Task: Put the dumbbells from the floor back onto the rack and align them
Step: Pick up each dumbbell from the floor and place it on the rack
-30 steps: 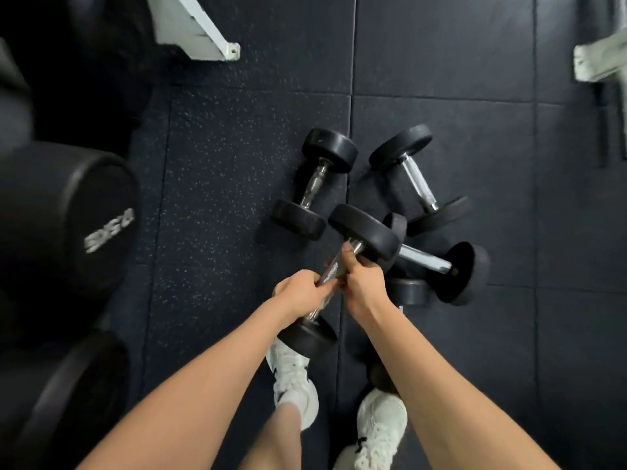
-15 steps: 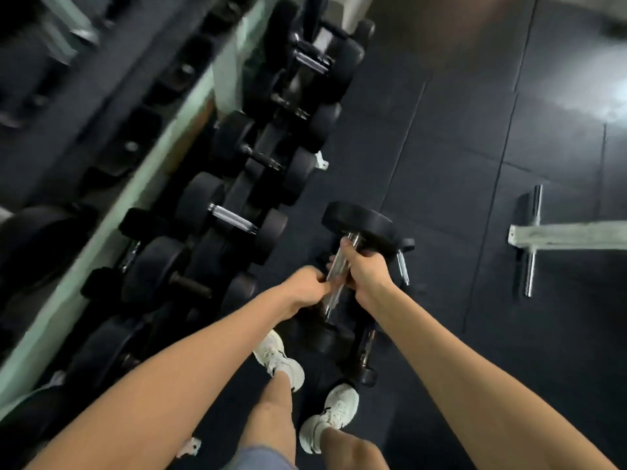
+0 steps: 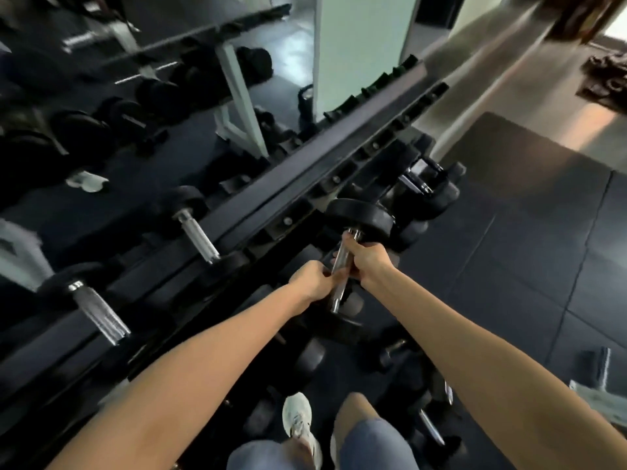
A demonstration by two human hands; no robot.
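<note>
Both hands grip one dumbbell point(image 3: 353, 239) by its chrome handle, holding it in the air in front of the rack point(image 3: 305, 184). The left hand point(image 3: 314, 279) is clenched around the lower part of the handle, and the right hand point(image 3: 368, 261) is clenched around the upper part, its thumb reaching up toward the top weight. The dumbbell is nearly upright, slightly tilted: its upper black head sits close against the rack's front edge, and its lower head shows just below the hands. The rack runs diagonally from lower left to upper right as a long dark rail with bolted cradles. Two dumbbells rest on it to the left, well apart from the held one: a nearer one point(image 3: 196, 232) with a bright knurled handle, and a larger one point(image 3: 96, 310) farther left. More dark dumbbells are stacked at the rack's far end point(image 3: 431, 188), just beyond the held one. Lower tiers under the arms hold further black weights, too dark and blurred to count. Behind the rack a mirror point(image 3: 163, 106) shows a reflected floor with weights. On the black floor point(image 3: 529, 252) below, a white shoe point(image 3: 298, 422) stands beside another dumbbell point(image 3: 431, 425) lying near the right forearm. The whole view is motion-blurred.
</note>
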